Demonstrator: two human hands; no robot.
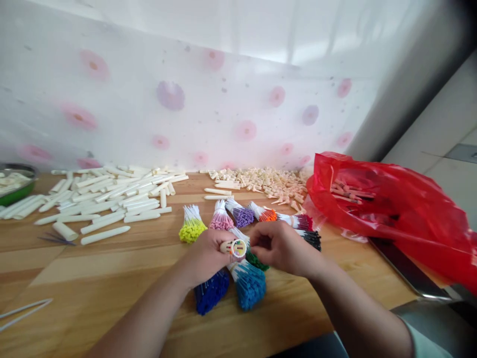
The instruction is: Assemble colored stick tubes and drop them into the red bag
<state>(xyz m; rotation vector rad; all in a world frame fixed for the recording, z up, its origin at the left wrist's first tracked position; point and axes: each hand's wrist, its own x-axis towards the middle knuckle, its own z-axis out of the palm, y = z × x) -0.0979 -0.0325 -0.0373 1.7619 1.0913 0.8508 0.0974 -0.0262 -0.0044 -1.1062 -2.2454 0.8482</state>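
In my left hand (pixel 212 251) is a cream pen barrel (pixel 238 248), its open end facing me; small coloured bits show inside. Beside that opening, my right hand (pixel 281 247) has its fingers drawn together in a pinch; whatever is between them is hidden. Bundles of thin white pen refills with coloured ends surround both hands. Below lie the dark blue bundle (pixel 211 292) and the light blue bundle (pixel 250 286). The green bundle (pixel 258 260) is partly covered by my right hand. Behind are yellow (pixel 192 229), pink (pixel 220 219), purple (pixel 241 214) and orange (pixel 266 214) bundles.
Many cream barrels (pixel 112 199) lie heaped at the back left, near a green bowl (pixel 18 186). Small cream parts (pixel 261 181) are piled at the back centre. A red plastic bag (pixel 387 204) with parts inside stands right. White tweezers-like strips (pixel 28 313) lie front left.
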